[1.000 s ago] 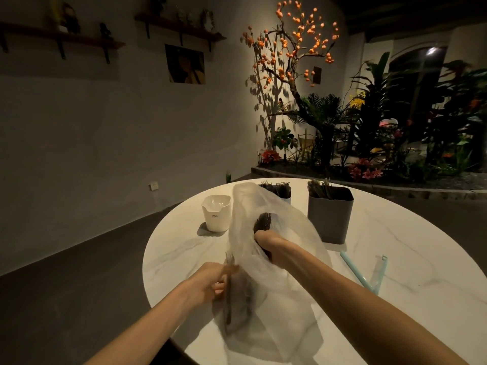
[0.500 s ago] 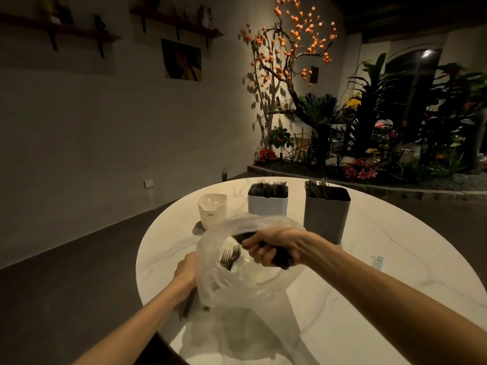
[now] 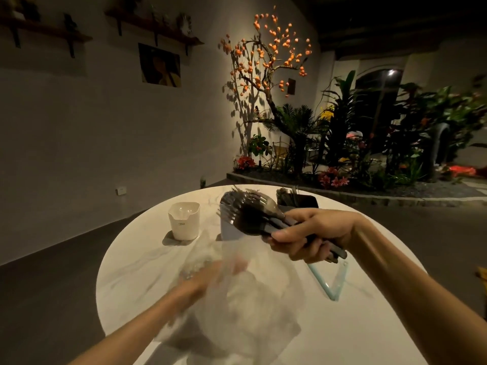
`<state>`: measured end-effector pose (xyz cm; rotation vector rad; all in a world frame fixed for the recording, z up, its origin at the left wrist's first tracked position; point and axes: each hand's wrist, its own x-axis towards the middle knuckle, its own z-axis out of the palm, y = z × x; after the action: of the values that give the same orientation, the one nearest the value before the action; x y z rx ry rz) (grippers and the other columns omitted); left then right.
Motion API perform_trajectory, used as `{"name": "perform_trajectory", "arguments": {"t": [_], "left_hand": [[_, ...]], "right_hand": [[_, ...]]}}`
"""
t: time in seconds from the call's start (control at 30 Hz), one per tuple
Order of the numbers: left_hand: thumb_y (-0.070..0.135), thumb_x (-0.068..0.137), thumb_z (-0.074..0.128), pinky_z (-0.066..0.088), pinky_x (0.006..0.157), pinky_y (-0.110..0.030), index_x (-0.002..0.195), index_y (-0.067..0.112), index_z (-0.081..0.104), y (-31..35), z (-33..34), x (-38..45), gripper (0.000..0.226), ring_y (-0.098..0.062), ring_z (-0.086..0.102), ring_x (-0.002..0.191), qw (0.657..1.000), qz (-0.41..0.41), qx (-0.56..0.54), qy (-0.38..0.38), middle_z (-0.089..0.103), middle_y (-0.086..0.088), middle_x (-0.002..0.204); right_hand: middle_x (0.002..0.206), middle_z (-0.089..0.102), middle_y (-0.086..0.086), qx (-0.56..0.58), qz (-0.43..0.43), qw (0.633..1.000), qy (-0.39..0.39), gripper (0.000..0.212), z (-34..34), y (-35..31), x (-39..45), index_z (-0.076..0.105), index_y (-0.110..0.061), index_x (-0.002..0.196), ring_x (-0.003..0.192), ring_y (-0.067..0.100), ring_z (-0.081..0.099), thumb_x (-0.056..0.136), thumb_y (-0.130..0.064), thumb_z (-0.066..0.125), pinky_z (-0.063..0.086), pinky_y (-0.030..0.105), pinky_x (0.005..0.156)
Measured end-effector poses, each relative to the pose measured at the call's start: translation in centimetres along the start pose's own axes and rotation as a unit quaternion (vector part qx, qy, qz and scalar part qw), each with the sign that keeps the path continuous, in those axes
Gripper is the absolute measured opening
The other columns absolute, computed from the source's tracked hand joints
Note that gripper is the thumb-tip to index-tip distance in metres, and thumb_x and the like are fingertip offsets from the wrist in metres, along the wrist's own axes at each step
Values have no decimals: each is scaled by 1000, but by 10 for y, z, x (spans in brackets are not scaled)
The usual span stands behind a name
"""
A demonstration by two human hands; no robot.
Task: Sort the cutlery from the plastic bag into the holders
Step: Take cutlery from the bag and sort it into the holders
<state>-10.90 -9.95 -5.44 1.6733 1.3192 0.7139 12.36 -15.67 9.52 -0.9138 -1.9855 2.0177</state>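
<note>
Gripping a fork bundle (image 3: 253,214), right hand (image 3: 311,234); white holder (image 3: 184,219) empty; left hand (image 3: 210,272) blurred.

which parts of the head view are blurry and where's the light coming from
Head view: the left hand and plastic bag are smeared by motion; the right hand and its cutlery read fairly sharp; the room is dim, with warm light on the tree throwing leaf shadows on the wall.

No text, number or brand can be read anywhere in view. The white holder (image 3: 184,220) on the surface (image 3: 137,259) carries a small dark mark low on its front, but it is too small and blurred to make out.
</note>
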Motion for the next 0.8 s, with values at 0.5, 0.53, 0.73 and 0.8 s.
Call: {"name": "perform_trajectory", "arguments": {"t": [0.5, 0.53, 0.73, 0.8], "left_hand": [[54, 78, 73, 48, 106, -46, 136, 28, 56, 17, 43, 44, 65, -21, 62, 123, 940, 82, -307, -126, 68, -1, 129], [49, 78, 78, 50, 103, -43, 133, 27, 57, 18, 50, 47, 63, -20, 64, 121, 946, 82, -288, -121, 70, 1, 126], [25, 86, 71, 59, 82, -34, 122, 12, 64, 1, 75, 64, 39, -18, 74, 98, 909, 34, -409, -77, 75, -6, 114], [27, 92, 67, 54, 52, -25, 120, 8, 68, -3, 77, 69, 34, -19, 72, 70, 899, 18, -427, -96, 74, -13, 113]], "right_hand": [[59, 45, -1, 114, -167, 871, 448, 28, -11, 143, 108, 55, -14, 82, 48, 9, 39, 100, -35, 57, 33, 21, 45], [59, 47, -2, 81, -151, 863, 475, 23, -9, 152, 116, 58, -12, 93, 48, 9, 41, 103, -31, 53, 35, 20, 44], [109, 70, -7, 67, -105, 857, 500, 25, -16, 172, 132, 60, -31, 126, 98, 9, 68, 103, -27, 52, 57, 18, 75], [100, 76, -2, 99, -118, 855, 494, 19, -21, 171, 130, 66, -27, 116, 94, 12, 72, 103, -23, 53, 57, 20, 77]]}}
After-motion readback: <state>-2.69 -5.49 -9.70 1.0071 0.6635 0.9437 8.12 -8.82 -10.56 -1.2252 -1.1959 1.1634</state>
